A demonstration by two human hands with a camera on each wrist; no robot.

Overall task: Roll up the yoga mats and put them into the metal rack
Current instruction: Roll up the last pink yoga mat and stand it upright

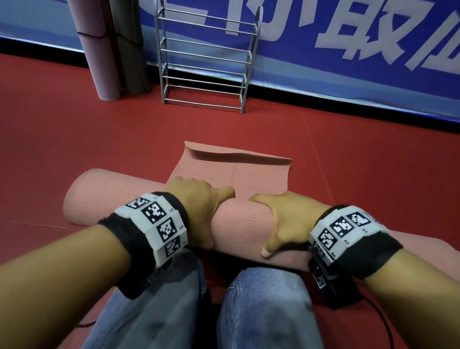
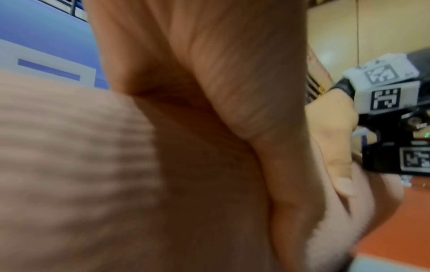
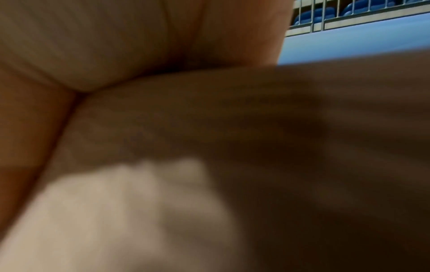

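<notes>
A salmon-pink yoga mat (image 1: 243, 227) lies across the red floor in front of my knees, mostly rolled into a thick tube. Its unrolled tail (image 1: 232, 171) stretches flat away from me, with the far edge curled up. My left hand (image 1: 200, 199) grips the roll left of centre, fingers over the top and far side. My right hand (image 1: 284, 215) grips it right of centre, thumb on the near side. The left wrist view shows my palm (image 2: 232, 73) against the ribbed mat (image 2: 69, 147). The empty metal rack (image 1: 205, 56) stands against the wall beyond.
Three rolled mats lean on the wall left of the rack: a pink one (image 1: 89, 37), a brown one and a green one (image 1: 124, 33). A blue banner (image 1: 380, 48) backs the red floor (image 1: 56, 131). A black cable (image 1: 388, 336) trails by my right knee.
</notes>
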